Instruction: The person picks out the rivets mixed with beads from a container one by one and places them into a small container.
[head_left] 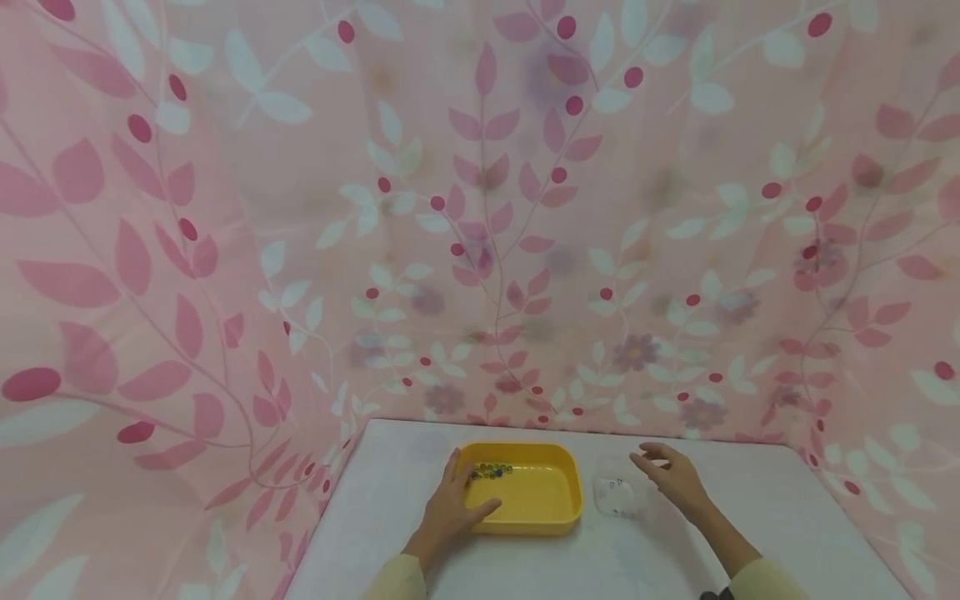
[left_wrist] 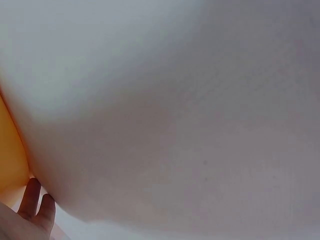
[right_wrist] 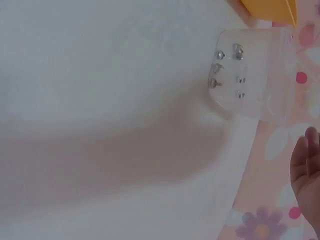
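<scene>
In the head view a yellow tray (head_left: pixel 536 504) stands on the white table, with several small green and blue glassy beads or marbles (head_left: pixel 491 472) at its back left. My left hand (head_left: pixel 450 500) rests at the tray's left side, fingers and thumb spread at the rim. To the right of the tray is a clear plastic container (head_left: pixel 615 497). Small silver metal pieces (right_wrist: pixel 239 51) lie in it; their exact kind is unclear. My right hand (head_left: pixel 675 479) is raised just right of the container, fingers loosely bent, with nothing visible in them.
The white table (head_left: pixel 420 575) ends at a back edge against a pink leaf-patterned curtain (head_left: pixel 480 250), which also closes off both sides. Near the right sleeve a small dark object (head_left: pixel 717 594) shows at the bottom of the head view.
</scene>
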